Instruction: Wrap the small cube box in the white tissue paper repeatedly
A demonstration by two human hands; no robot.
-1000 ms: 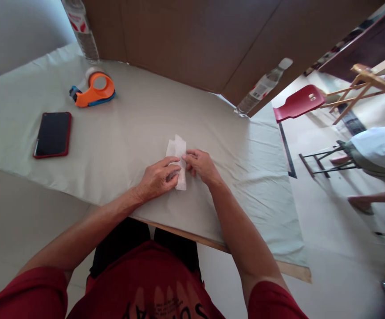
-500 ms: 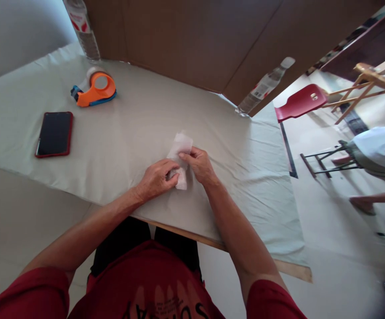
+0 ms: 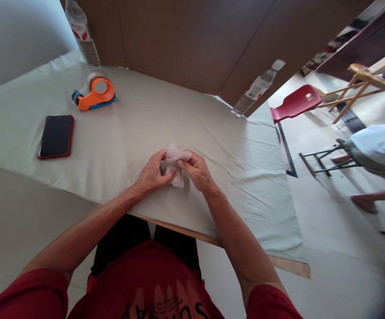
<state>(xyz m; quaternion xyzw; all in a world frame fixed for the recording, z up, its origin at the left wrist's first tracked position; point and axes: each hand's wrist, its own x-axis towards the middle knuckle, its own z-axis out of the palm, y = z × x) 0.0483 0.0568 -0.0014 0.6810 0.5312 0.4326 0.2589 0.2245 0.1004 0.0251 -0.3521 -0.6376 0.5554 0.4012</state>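
A thin, whitish, translucent wrap, crumpled and partly folded over, is between my two hands above the cloth-covered table. My left hand curves round its left side, the thumb pressed on the lower part. With thumb and fingers pinched together, my right hand grips its upper right edge. A loose end of the wrap hangs below, between the hands. Whether anything lies inside the wrap cannot be made out.
An orange tape dispenser and a dark phone with a red edge lie on the left. Bottles stand by a brown cardboard panel. Right of the table are a red chair and a seated person.
The wrap's upper part, flat before, is now folded and bunched. My left hand has moved up and opened wider around it; my right hand has shifted slightly down.
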